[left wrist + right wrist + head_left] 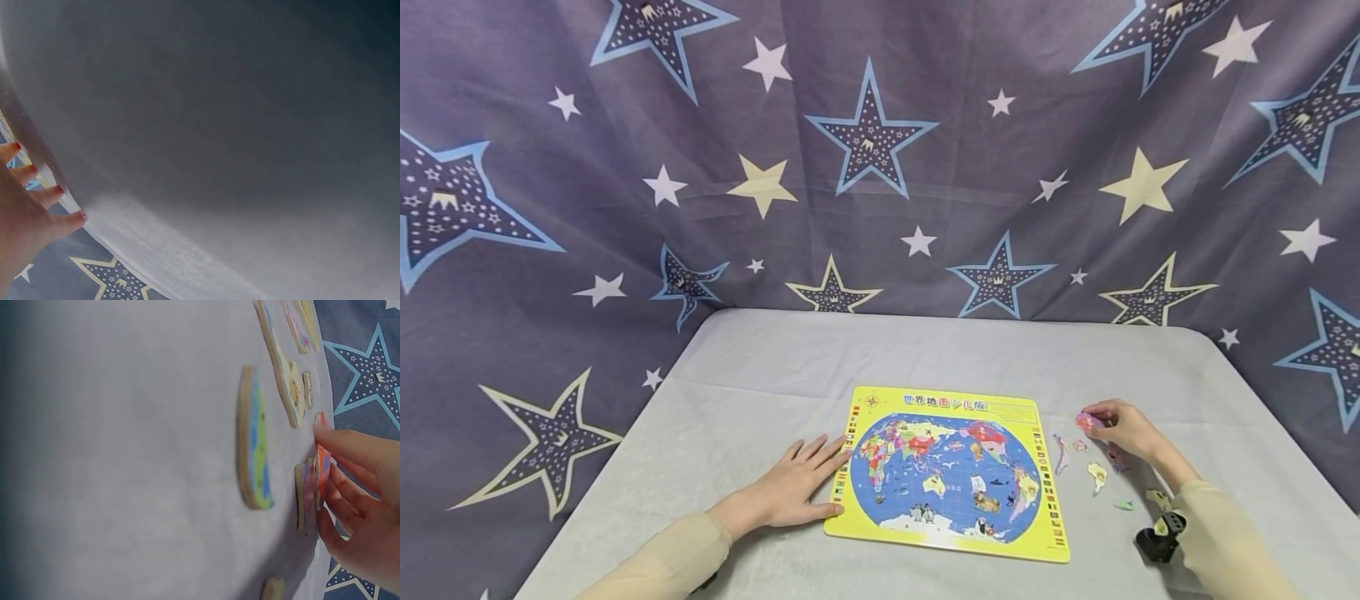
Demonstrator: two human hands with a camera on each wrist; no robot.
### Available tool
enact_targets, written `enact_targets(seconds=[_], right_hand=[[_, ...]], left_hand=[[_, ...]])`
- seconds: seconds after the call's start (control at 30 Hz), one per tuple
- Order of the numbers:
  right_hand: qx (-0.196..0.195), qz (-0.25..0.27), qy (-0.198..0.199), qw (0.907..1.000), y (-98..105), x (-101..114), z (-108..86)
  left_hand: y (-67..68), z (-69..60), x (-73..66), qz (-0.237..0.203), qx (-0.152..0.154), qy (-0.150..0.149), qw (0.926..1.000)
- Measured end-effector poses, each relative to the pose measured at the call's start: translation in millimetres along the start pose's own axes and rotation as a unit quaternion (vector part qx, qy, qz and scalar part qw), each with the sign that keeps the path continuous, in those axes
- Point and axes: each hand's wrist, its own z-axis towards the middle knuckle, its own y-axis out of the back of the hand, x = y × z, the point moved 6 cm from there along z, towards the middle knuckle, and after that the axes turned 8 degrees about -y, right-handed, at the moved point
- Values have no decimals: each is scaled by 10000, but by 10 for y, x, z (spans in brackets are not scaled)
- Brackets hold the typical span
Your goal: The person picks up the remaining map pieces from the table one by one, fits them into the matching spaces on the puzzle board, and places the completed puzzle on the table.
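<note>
A yellow-bordered world map puzzle board [951,546] lies flat on the table. At its left edge my left hand [801,483] rests with fingers spread and straight, the fingertips touching the border. To the right of the board, my right hand [1123,427] pinches a red and purple puzzle piece [1086,423] between thumb and fingers. The same red piece [323,469] shows nearly edge-on in the right wrist view, partly covered by the fingers. Near that hand lie a long pinkish piece [1061,454], a small reddish piece [1079,446] and a pale yellow piece [1097,477].
A green and blue piece [255,444] lies nearer the wrist in the right wrist view. Beside the right sleeve is a black object [1157,542], apparently a wrist camera mount. The grey cloth-covered table [775,350] ends at a star-patterned curtain [868,225].
</note>
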Motion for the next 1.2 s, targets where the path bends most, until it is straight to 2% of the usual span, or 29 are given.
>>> enact_targets(seconds=[0.27, 0.57, 0.9, 1.2], right_hand=[[-68, 125, 99, 9999, 10, 11, 0], [-72, 200, 20, 9998, 8, 6, 1], [-164, 163, -48, 9997, 28, 0, 9], [-286, 81, 67, 9995, 43, 37, -25]], left_hand=[[-10, 7, 3, -51, 4, 6, 10000], [-15, 9, 8, -34, 39, 20, 10000], [-23, 13, 11, -1, 61, 45, 10000], [-20, 12, 9, -19, 63, 27, 10000]])
